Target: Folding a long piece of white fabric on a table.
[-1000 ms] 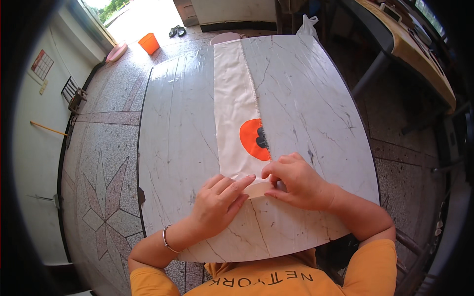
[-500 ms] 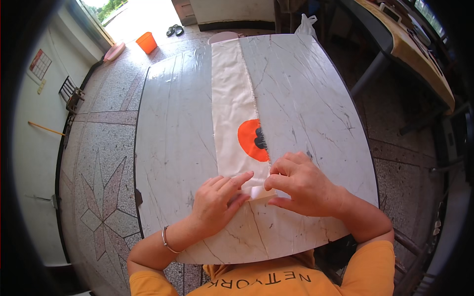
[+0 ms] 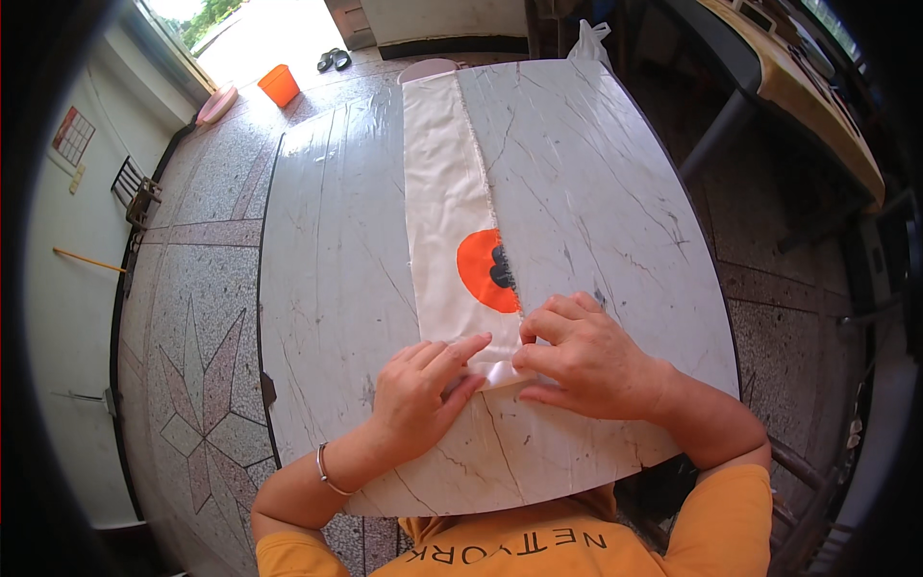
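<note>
A long cream strip of fabric point(image 3: 444, 192) lies lengthwise down the table, its right edge frayed. Near its close end, an orange half-round patch point(image 3: 478, 269) with a dark motif meets that frayed edge. The near end is turned up in a small, shiny fold. My left hand point(image 3: 423, 394) holds the fold's left corner between thumb and fingers, the index finger stretched along the fabric. At the right corner my right hand point(image 3: 586, 356) pinches the fabric, its fingers curled and the thumb lower down. The fingertips partly hide the fold.
The marbled table point(image 3: 327, 288) has a glossy cover and a dark rim. Past its far edge are a pink round stool top point(image 3: 428, 70) and a white plastic bag point(image 3: 589, 43). An orange bucket point(image 3: 279, 87) stands on the floor by the doorway. Another table point(image 3: 769, 77) stands right.
The fold at the near end looks flatter and more turned in, its lower flap less spread. Both hands stay almost in place. The whole view has shifted slightly.
</note>
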The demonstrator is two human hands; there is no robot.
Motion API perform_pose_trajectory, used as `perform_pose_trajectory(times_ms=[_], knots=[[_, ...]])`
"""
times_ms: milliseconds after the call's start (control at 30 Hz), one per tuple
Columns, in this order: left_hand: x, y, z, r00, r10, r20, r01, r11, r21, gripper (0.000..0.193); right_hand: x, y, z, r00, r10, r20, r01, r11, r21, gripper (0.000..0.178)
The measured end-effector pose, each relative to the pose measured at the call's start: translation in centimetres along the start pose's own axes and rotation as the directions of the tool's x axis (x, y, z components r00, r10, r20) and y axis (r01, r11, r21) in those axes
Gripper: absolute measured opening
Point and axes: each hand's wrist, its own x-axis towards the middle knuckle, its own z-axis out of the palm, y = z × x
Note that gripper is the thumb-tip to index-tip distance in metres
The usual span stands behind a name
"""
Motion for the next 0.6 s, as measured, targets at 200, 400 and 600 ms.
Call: perform_pose_trajectory(times_ms=[200,400,600], knots=[[-0.3,0.3,0.3,0.997,-0.056,-0.044,0.056,0.998,-0.004,0.045,-0.1,0.1,0.2,1.0,0.002,0.021,-0.001,1.0,-0.022,0.026],[-0.4,0.5,-0.2,0.953,0.292,0.074,-0.301,0.912,0.277,0.038,-0.1,0.1,-0.1,0.999,0.008,0.047,-0.006,0.999,-0.033,0.024],[-0.9,1.1,0.0,0.945,0.3,0.13,-0.325,0.902,0.285,0.033,-0.2,0.0,-0.3,0.997,0.024,0.07,-0.02,0.998,-0.055,0.024]])
